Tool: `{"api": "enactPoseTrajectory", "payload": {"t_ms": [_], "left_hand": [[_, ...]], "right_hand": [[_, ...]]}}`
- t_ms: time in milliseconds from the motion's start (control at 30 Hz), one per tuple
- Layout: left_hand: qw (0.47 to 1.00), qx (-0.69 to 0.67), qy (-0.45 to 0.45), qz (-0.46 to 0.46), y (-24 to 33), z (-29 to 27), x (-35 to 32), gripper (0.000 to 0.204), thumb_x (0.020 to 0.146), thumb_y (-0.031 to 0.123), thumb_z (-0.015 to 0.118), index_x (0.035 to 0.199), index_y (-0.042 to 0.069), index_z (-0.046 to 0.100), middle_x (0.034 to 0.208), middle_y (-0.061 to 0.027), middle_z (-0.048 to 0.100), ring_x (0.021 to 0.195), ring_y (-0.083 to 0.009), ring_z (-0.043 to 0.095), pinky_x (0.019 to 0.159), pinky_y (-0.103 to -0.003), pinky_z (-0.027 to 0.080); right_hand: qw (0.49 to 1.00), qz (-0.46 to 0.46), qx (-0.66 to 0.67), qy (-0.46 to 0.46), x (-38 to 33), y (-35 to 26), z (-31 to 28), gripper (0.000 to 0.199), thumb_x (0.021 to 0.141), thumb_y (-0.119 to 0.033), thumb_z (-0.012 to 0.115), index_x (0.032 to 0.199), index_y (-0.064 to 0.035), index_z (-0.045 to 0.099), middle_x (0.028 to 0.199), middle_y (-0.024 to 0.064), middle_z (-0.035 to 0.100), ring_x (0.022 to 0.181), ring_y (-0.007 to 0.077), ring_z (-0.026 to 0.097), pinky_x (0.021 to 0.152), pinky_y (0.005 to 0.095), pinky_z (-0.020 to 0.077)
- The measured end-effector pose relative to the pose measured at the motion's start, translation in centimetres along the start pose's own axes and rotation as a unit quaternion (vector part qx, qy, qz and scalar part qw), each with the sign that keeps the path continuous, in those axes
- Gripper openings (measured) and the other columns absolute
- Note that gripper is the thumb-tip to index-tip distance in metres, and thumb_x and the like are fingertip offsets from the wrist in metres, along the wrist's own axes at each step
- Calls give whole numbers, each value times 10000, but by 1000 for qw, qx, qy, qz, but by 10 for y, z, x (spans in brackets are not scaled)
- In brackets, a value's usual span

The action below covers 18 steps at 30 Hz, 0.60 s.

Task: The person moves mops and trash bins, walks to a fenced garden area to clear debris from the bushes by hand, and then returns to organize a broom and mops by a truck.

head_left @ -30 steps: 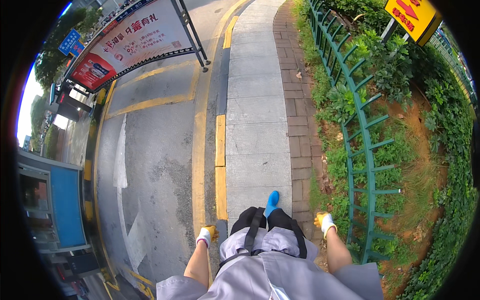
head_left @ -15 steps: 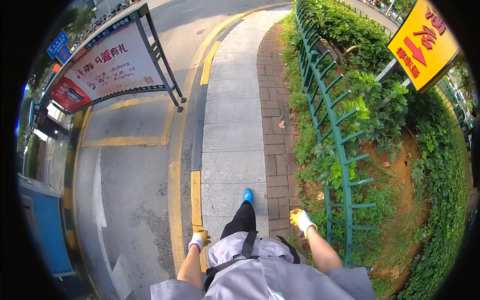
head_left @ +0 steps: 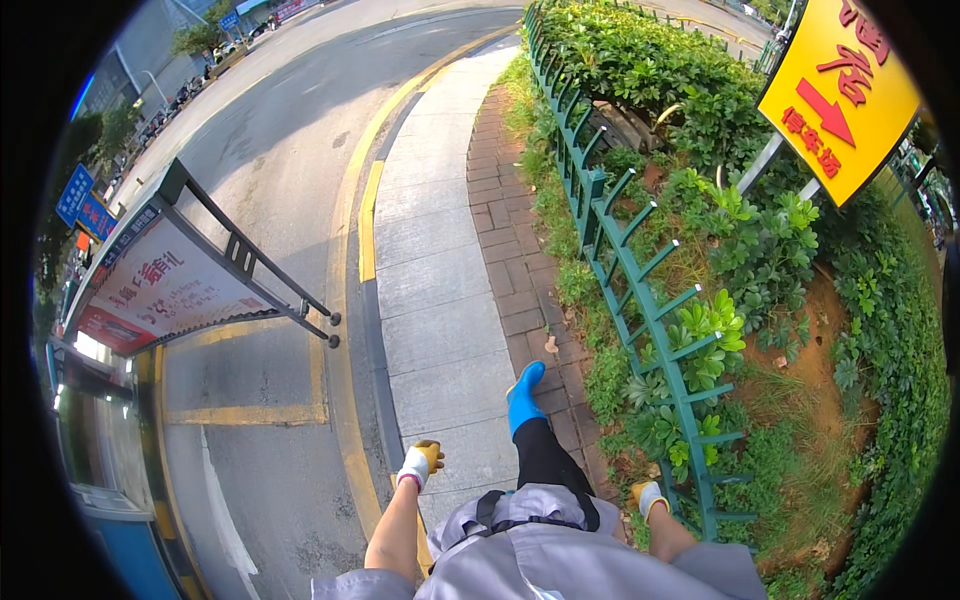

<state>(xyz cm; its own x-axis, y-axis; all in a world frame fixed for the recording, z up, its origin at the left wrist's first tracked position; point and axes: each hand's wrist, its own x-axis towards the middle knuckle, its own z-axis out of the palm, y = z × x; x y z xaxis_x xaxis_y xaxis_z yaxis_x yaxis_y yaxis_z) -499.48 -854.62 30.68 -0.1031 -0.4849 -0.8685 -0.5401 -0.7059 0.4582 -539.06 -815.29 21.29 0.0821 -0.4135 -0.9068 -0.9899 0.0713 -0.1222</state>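
My left hand (head_left: 420, 463), in a white glove with a yellow palm and fingers, swings above the pale paving slabs (head_left: 440, 323). Its fingers are curled closed, and nothing shows in them. Lower on the right, my right hand (head_left: 648, 498) wears a matching glove beside the green metal fence (head_left: 655, 305). That hand looks loosely closed and holds nothing I can see; it is close to the fence, but I cannot tell if they touch. Between my arms, a blue rubber boot (head_left: 524, 400) is stretched forward over the edge of the slabs and bricks.
The footpath has a brick strip (head_left: 515, 270) and a yellow-and-black kerb (head_left: 368, 225). A barrier gate with a billboard (head_left: 165, 275) stands over the road (head_left: 270, 480) at left. Right of the fence are shrubs (head_left: 740, 230) and a yellow sign (head_left: 840, 100) with a red arrow.
I have moved forward along the path, and the view has turned. My left hand has swung forward and my right hand back. A blue boot now shows larger, farther right.
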Motion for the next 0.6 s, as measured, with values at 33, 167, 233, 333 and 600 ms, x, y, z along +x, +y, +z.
{"api": "enactPoseTrajectory", "payload": {"t_ms": [33, 167, 233, 333, 600], "left_hand": [[1000, 9, -6, -3, 23, 3, 14, 366, 854, 262, 487, 1173, 81, 481, 980, -118, 632, 702, -214, 628, 590, -329, 480], [999, 22, 3, -36, 115, 3, 75, 324, 834, 238, 504, 1128, 100, 510, 875, -102, 649, 599, -209, 621, 487, -311, 448], [997, 1, 12, -76, 150, -20, 93, 327, 821, 211, 510, 1133, 113, 493, 870, -108, 649, 583, -223, 619, 464, -321, 437], [993, -28, 46, -102, 211, -42, 138, 339, 831, 174, 493, 1165, 128, 453, 945, -157, 613, 560, -272, 595, 446, -376, 418], [987, 100, -14, -126, 455, 17, 238, 340, 845, 226, 490, 1167, 127, 448, 954, -109, 619, 577, -244, 594, 485, -350, 437]], "right_hand": [[1000, 20, 19, 1, 25, 3, -20, 242, 813, -219, 513, 1010, -105, 596, 1002, 103, 627, 978, 281, 576, 759, 373, 480], [986, 119, 108, 45, 115, 64, -139, 246, 757, -248, 585, 931, -96, 671, 973, 114, 649, 925, 248, 622, 771, 382, 492], [864, 188, 443, 148, 148, 96, -224, 266, 730, -244, 595, 938, -89, 656, 922, 135, 650, 845, 255, 635, 724, 380, 500], [597, 158, 733, 286, 134, 123, -414, 242, 771, -191, 595, 990, -90, 608, 662, 104, 631, 591, 192, 621, 516, 327, 481], [395, -99, 833, 374, 77, 214, -743, 189, 863, -191, 565, 1004, -66, 566, 791, 34, 609, 603, 114, 573, 494, 225, 429]]}}
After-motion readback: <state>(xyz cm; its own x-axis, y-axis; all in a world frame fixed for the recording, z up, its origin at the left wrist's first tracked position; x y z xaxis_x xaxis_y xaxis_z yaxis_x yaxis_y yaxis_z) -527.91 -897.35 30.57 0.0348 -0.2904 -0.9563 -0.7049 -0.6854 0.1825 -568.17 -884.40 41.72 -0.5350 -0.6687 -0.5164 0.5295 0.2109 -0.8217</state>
